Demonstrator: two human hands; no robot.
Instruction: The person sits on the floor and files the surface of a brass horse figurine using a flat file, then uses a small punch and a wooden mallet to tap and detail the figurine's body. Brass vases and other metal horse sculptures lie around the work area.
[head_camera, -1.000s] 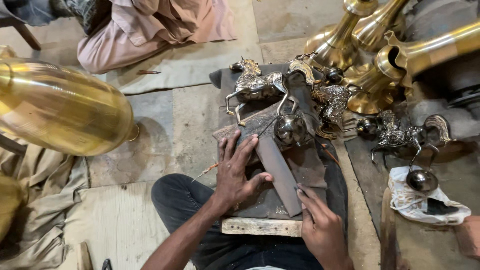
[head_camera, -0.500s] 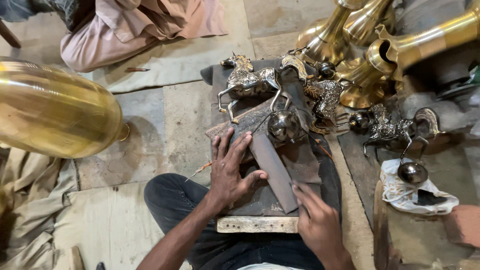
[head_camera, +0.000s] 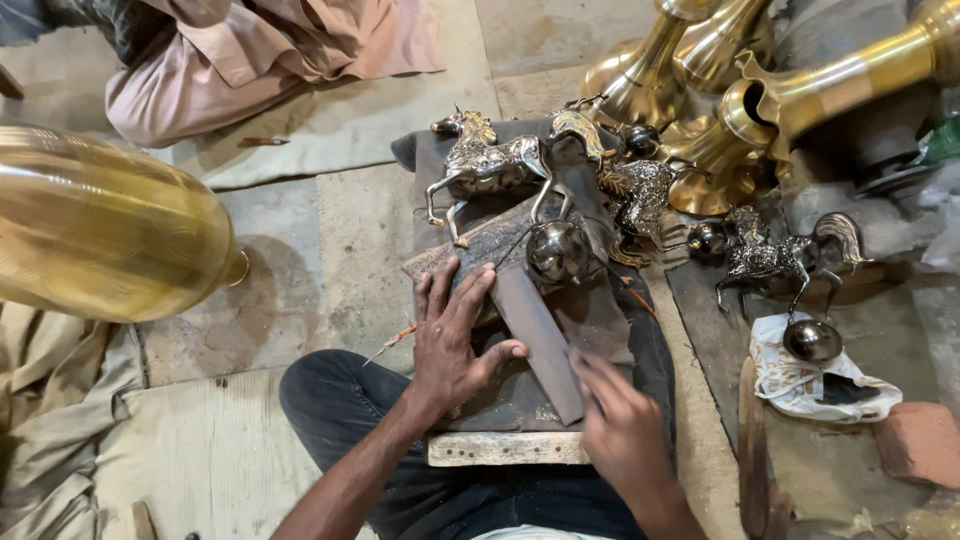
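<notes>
Head view: left hand (head_camera: 452, 345) lies flat, fingers spread, beside one flat file (head_camera: 538, 340) grasped by right hand (head_camera: 622, 432); three horse figurines (head_camera: 492, 165) stand beyond.

— What did the hands rest on?

— The left hand (head_camera: 452, 343) lay flat, fingers spread, on a dark work board (head_camera: 500, 395), its thumb touching a long flat file (head_camera: 538, 338). The right hand (head_camera: 620, 435) gripped the file's near end.

— And beyond?

— A silver horse figure (head_camera: 490, 165) reared over a metal ball (head_camera: 558, 250); a large brass vessel (head_camera: 105, 235) lay well to the left.
</notes>
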